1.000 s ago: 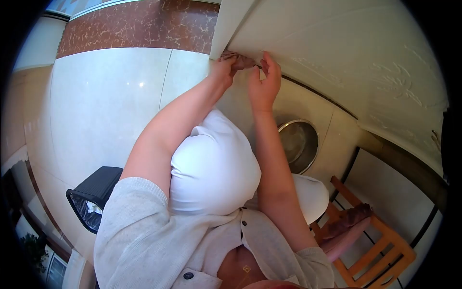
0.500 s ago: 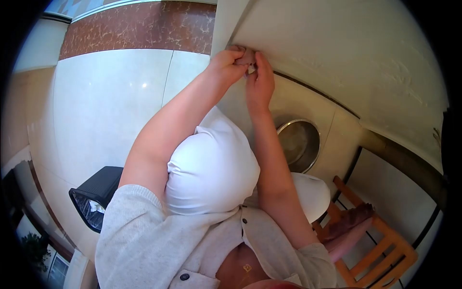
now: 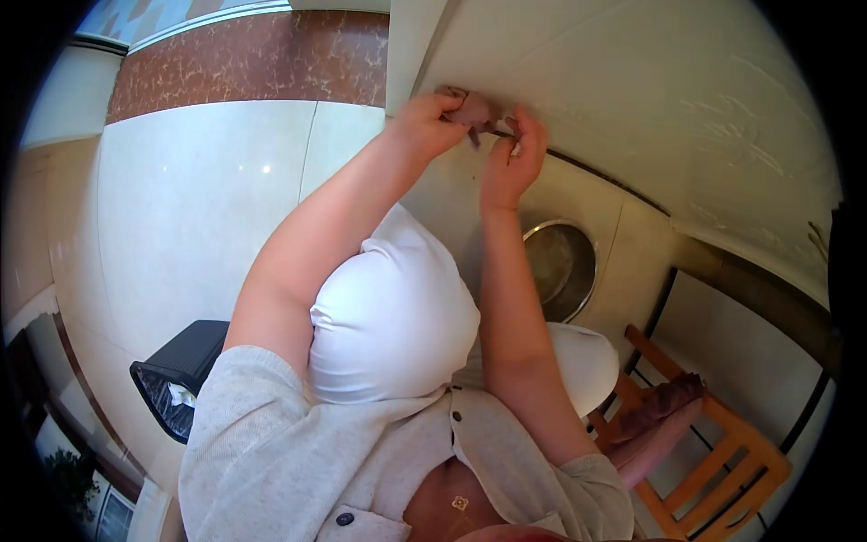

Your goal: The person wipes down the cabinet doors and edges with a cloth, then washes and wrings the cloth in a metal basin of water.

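Close to the foot of the pale wall [image 3: 632,99], my left hand [image 3: 428,125] is closed on a crumpled pinkish-brown cloth [image 3: 471,112]. One end of the cloth hangs below my fingers. My right hand [image 3: 517,163] is just right of it, a small gap away. Its fingers are bent, and thumb and fingers stand apart; I make out nothing held in them. A round metal basin [image 3: 564,271] sits on the floor beside my right forearm.
A black bin [image 3: 181,375] with a liner and white paper inside stands at the left. An orange wooden stool [image 3: 731,461] stands at lower right, with dark reddish-brown material [image 3: 659,406] on it. My white-clad knee [image 3: 393,307] rises between my arms.
My right hand has moved right and slightly down, away from the cloth and my left hand. More of the cloth shows between them. My left hand stays nearly in place.
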A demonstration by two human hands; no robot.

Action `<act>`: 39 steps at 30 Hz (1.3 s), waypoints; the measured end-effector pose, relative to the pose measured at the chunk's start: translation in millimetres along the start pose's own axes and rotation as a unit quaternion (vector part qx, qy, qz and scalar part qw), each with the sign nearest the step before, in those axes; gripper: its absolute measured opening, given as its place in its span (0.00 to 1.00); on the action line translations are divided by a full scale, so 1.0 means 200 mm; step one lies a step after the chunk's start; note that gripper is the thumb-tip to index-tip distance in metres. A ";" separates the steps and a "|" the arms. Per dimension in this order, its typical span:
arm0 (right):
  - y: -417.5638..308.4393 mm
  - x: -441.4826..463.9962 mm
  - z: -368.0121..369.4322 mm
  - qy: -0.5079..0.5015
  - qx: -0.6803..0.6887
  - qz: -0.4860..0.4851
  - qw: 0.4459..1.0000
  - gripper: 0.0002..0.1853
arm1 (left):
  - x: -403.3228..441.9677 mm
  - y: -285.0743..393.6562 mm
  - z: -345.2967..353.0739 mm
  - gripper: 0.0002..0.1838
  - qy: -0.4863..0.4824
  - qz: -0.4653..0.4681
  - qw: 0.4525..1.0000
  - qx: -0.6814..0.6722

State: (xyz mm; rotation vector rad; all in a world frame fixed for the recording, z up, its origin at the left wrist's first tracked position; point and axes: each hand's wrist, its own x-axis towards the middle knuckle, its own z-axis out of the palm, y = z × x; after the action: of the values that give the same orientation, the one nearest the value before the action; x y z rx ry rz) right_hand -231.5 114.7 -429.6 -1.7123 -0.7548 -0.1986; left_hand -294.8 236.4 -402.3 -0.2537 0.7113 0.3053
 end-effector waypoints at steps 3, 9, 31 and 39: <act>0.00 -0.03 -0.01 -0.031 -0.029 0.003 0.999 0.27 | 0.18 0.00 -0.16 0.11 0.001 0.069 0.954 0.293; 0.01 -0.04 0.00 -0.027 -0.032 -0.003 0.999 0.26 | -0.04 -0.04 -0.01 0.11 -0.021 0.026 0.999 0.034; -0.03 -0.03 0.03 -0.025 0.007 0.047 0.999 0.25 | 0.12 0.07 -0.17 0.10 -0.013 0.117 0.982 0.146; 0.03 -0.05 0.02 -0.014 0.007 0.079 0.997 0.24 | 0.14 0.01 -0.15 0.10 -0.033 0.103 0.975 0.196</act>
State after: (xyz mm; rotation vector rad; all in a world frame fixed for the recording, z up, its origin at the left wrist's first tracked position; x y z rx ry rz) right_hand -237.2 114.1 -441.3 -1.7560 -0.6365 -0.0602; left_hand -292.4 233.4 -442.8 0.2064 0.7186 0.3619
